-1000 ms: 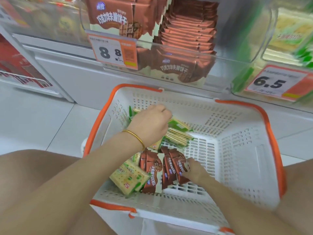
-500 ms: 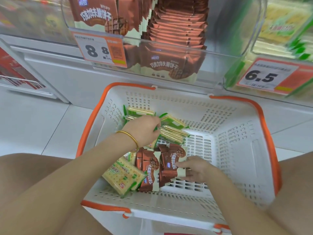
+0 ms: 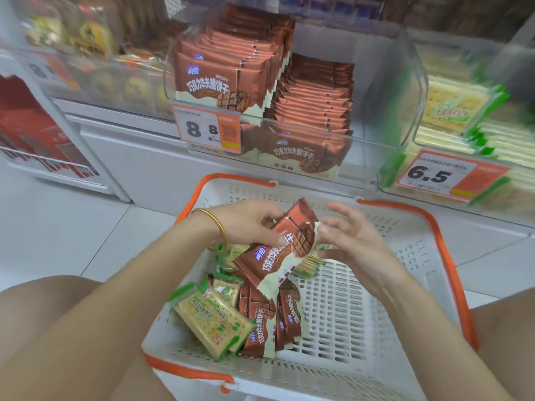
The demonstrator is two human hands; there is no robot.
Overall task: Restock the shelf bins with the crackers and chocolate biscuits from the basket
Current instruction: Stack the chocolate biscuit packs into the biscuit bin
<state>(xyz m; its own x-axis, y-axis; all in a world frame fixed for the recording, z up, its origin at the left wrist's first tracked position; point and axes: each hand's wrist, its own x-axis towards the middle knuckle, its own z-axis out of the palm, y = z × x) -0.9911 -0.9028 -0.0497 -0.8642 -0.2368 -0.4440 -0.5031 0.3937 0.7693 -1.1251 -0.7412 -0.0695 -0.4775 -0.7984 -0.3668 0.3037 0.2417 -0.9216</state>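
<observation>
Both hands have come up out of the basket (image 3: 385, 287) since a second ago, when the left lay on the crackers and the right on the brown packs. Now the left hand (image 3: 249, 227), a gold bangle (image 3: 217, 227) on its wrist, grips the chocolate biscuit packets (image 3: 272, 263) at the centre of the frame above the basket, thumb pressed on their front and fingers curled behind. The right hand (image 3: 357, 241) sits just right of them with its fingers spread and lightly bent, fingertips at the packets' pale end; whether they touch I cannot tell. Lower left in the basket lie the cracker packs (image 3: 212, 324), with the loose chocolate biscuit packs (image 3: 257, 316) touching them on the right. Upper centre, the clear shelf bin (image 3: 385, 117) holds rows of the same brown packets behind an 8.8 price tag (image 3: 210, 130). At the right edge the cracker bin (image 3: 451, 111), blurred, carries a 6.5 price tag (image 3: 434, 176).
</observation>
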